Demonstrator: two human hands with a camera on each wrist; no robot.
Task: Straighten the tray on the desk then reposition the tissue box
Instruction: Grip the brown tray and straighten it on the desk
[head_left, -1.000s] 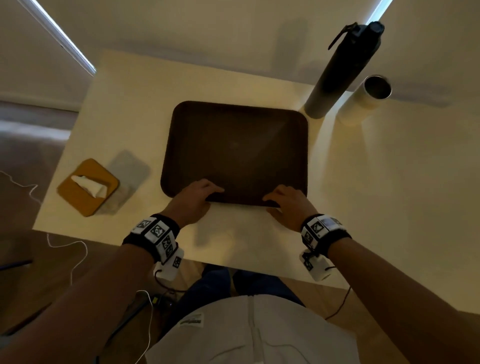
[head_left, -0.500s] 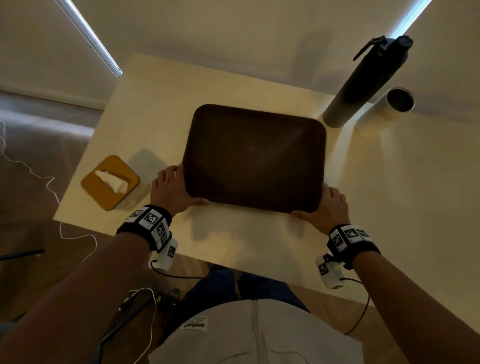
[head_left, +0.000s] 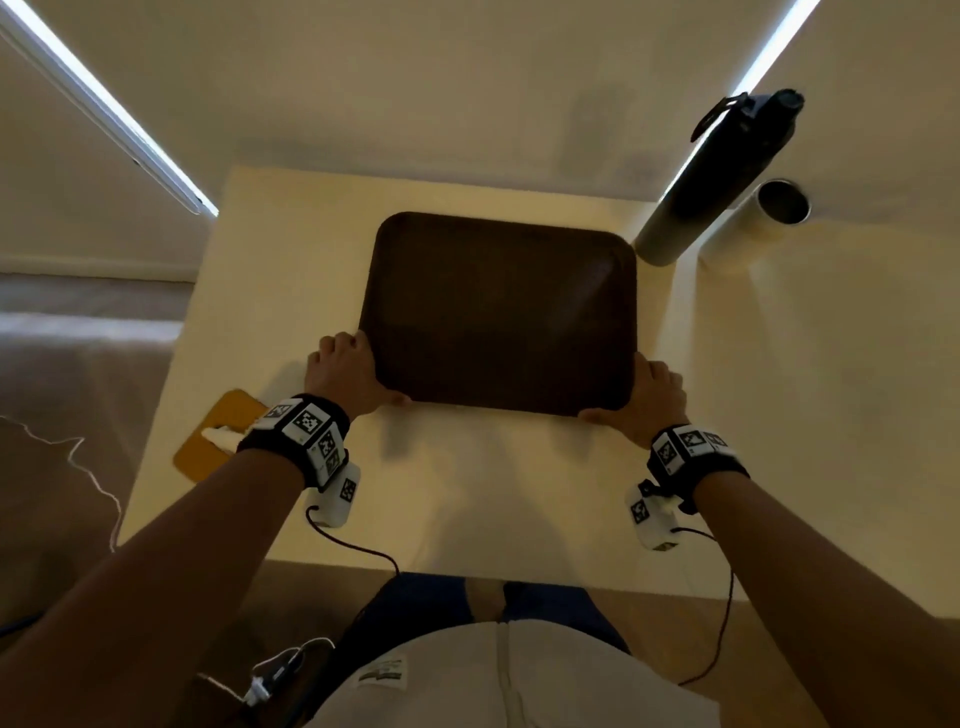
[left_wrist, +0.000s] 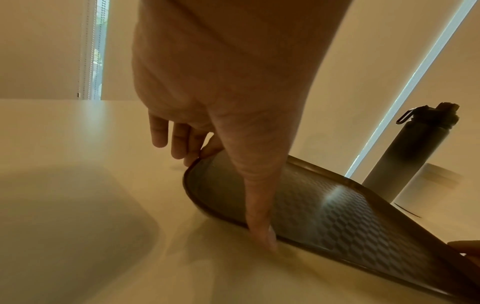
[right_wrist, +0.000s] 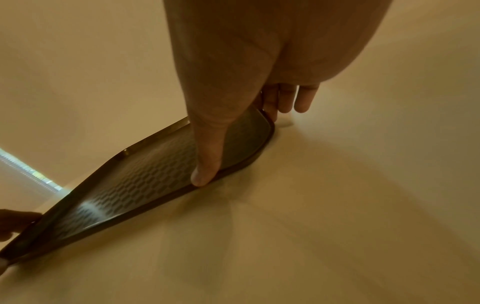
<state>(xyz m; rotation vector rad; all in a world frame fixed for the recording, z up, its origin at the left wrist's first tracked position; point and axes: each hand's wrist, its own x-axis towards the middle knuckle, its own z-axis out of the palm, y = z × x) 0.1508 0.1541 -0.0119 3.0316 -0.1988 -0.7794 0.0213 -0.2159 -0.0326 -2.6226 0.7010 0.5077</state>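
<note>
A dark brown tray (head_left: 498, 312) with a patterned floor lies flat in the middle of the pale desk (head_left: 519, 493). My left hand (head_left: 358, 374) holds its near left corner, fingers curled over the left rim and thumb along the near rim. The left wrist view shows that left hand (left_wrist: 221, 181) on the tray (left_wrist: 337, 205). My right hand (head_left: 649, 389) holds the near right corner the same way, as the right hand (right_wrist: 244, 142) on the tray (right_wrist: 130, 174) shows. A mustard tissue box (head_left: 228, 410) sits near the desk's left edge, partly hidden behind my left wrist.
A tall dark bottle (head_left: 717, 176) and a pale cup (head_left: 769, 213) stand just past the tray's far right corner. The wall runs close behind the desk. Cables (head_left: 93, 478) lie on the floor to the left.
Both hands slid from the middle of the tray's near rim out to its near corners. The tray's near edge now runs more nearly parallel to the desk's front edge.
</note>
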